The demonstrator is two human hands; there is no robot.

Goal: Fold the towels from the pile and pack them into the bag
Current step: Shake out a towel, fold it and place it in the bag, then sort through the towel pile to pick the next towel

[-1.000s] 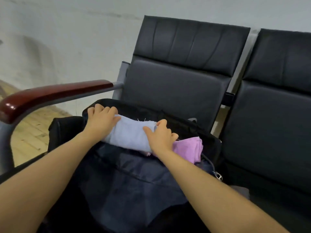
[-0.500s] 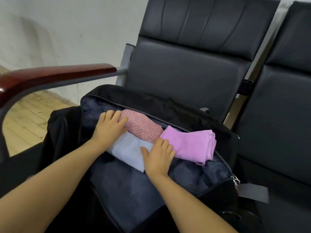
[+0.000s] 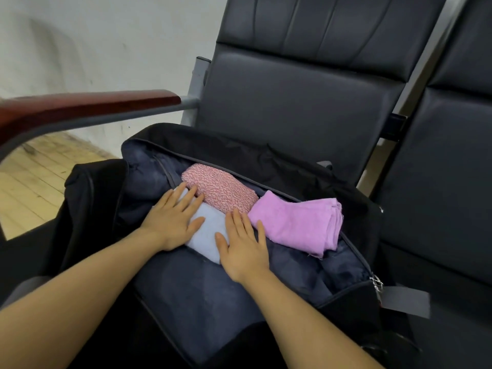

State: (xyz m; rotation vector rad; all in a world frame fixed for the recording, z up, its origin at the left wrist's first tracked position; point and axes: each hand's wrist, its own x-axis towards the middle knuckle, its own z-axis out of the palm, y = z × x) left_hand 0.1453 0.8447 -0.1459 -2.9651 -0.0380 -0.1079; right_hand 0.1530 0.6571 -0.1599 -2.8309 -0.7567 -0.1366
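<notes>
So the bag point(image 3: 279, 166) is sitting unzipped on the black chair point(image 3: 292, 102), flap hanging toward the near side, grey-blue lining showing. Three towels are in it. The blue towel point(image 3: 210, 230) is folded and lies near the left end of the opening, and both hands are flat on top of it. Left hand point(image 3: 173, 222) is on its left part, fingers spread and straight, tips reaching the far edge where it meets the pink towel point(image 3: 221, 191). Right hand point(image 3: 243, 246) is on its right part, also palm down with fingers stretched out, not curled round anything. So neither hand is gripping, they're just pressing down with flat palms.

The pink towel is a speckled roll lying just beyond the blue one, touching it, closer to the far wall of the bag. The purple towel point(image 3: 300, 225) is folded to the right of both, its stacked edges facing the right end of the bag, just beside the right hand's fingertips.

Zipper pull point(image 3: 376, 280) dangles at the near right corner, next to a grey strap point(image 3: 404, 302). A reddish wooden armrest point(image 3: 87, 107) runs along the left, with pale wood floor point(image 3: 32, 182) under it. A second chair point(image 3: 452, 155) is on the right.
</notes>
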